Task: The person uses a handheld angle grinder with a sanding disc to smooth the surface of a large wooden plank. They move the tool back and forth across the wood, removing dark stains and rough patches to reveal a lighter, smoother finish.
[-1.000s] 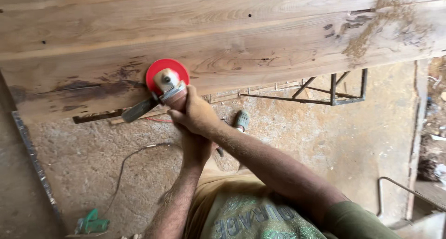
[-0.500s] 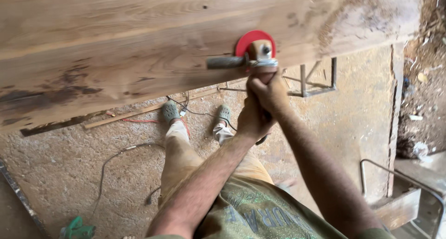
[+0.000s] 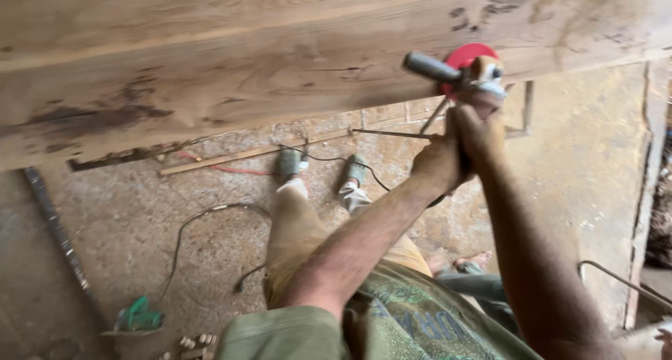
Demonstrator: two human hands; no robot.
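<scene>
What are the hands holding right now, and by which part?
Both hands, right hand ahead of left hand, grip an angle grinder by its body behind the red disc; its side handle is free.

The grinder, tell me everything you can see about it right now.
The grinder is a handheld power tool with a round red disc, a pale metal head and a grey side handle jutting up-left. The disc lies against the lower edge of the big wood slab, near its right end. Both hands grip its body from below, right hand nearest the head, left hand behind it. The body is mostly hidden, and blur hides finer detail.
</scene>
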